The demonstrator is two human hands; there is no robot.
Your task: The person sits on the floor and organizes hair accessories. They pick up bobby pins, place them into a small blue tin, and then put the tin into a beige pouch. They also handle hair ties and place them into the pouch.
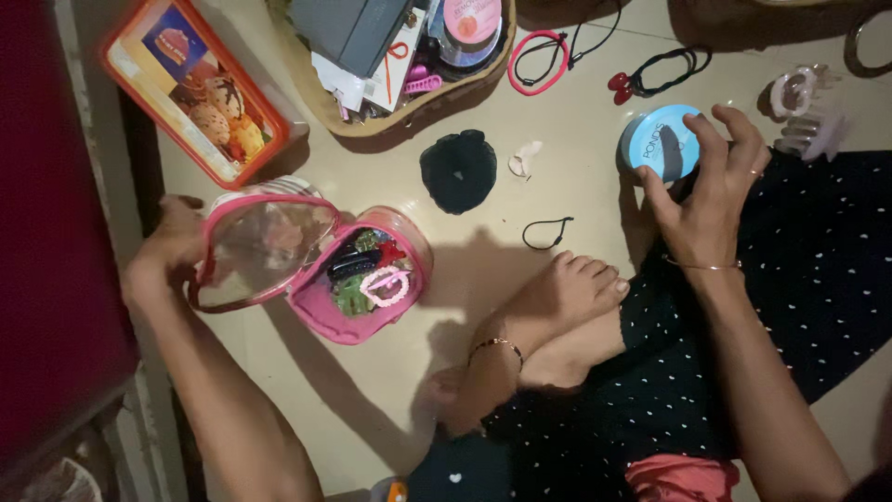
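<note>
Left hand [165, 249]: curled on the outer rim of the clear, pink-edged lid [260, 249], thumb and fingers pinching the edge; lid tilted up, hinged to the pouch.
Pouch [360, 279]: pink, round, open on the floor [372, 390] near its left edge, just right of the grip; filled with hair clips and a pink beaded ring.
Right hand [711, 200]: fingers spread and wrapped over the blue round jar [662, 139], gripping its right side and rim; jar resting at the knee edge of the dark dotted garment [818, 270].
Between the hands: black scrunchie [458, 169] and thin black hair tie [546, 231] lying loose, well apart from either grip.
Far edge: wicker basket [409, 102] and orange-rimmed tin [190, 88].
</note>
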